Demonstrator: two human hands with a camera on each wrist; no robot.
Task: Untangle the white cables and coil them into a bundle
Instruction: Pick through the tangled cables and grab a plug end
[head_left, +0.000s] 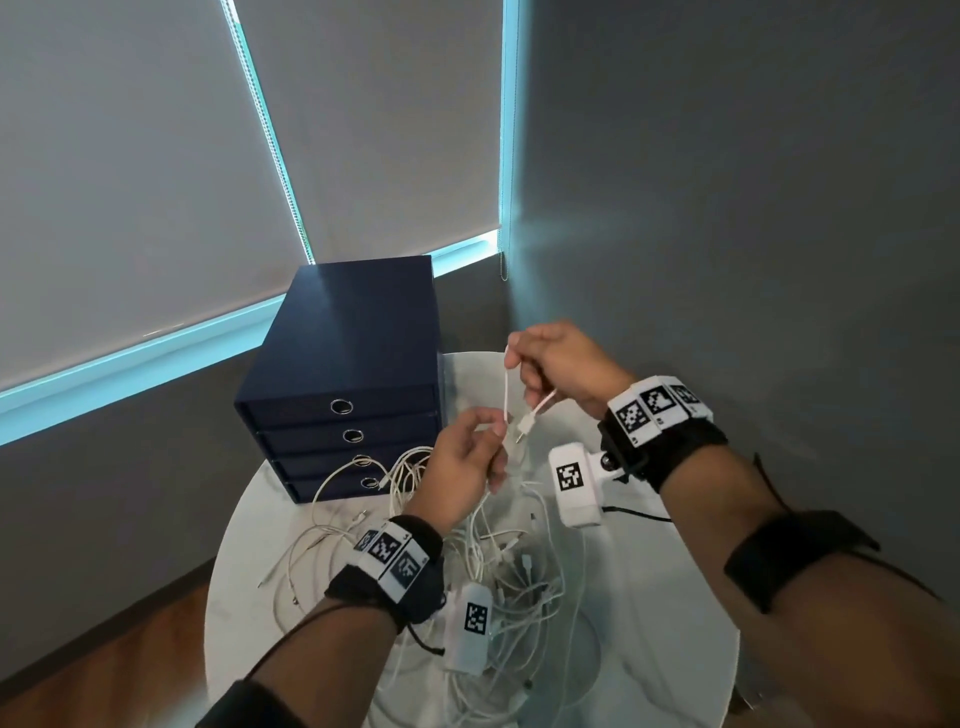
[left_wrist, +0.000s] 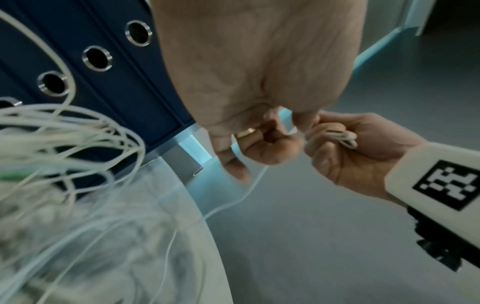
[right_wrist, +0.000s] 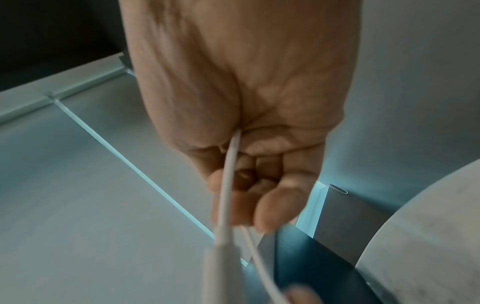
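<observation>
Fingers (head_left: 524, 358) of the right hand (head_left: 558, 366) were curled and pinched a thin white cable (head_left: 506, 395), and the fingers (head_left: 493, 428) of the left hand (head_left: 460, 462), also curled, pinched the same cable lower down. Between the two pinches the cable ran almost upright, a short smooth round cord. A second part of it came out under the right fingers and slanted down toward the left fingers, ending in a small plug (head_left: 524, 428) with a metal tip that pointed down and to the left. In the right wrist view the cord left the palm and ran along the fingers toward the camera, where it became thicker and blurred.

Below both hands lay the other white cables (head_left: 509, 577), a loose heap of thin loops crossing one another in many directions on the round, pale, smooth desk (head_left: 670, 623). More loops spread to the left of the left fingers, near the front of a dark blue drawer box (head_left: 343, 364). This box had a matte surface, a rectangular shape and four flat drawers, each with a round metal ring. It stood on the desk beyond the left fingers. Behind it hung grey roller blinds (head_left: 130, 182) with a bead chain.
</observation>
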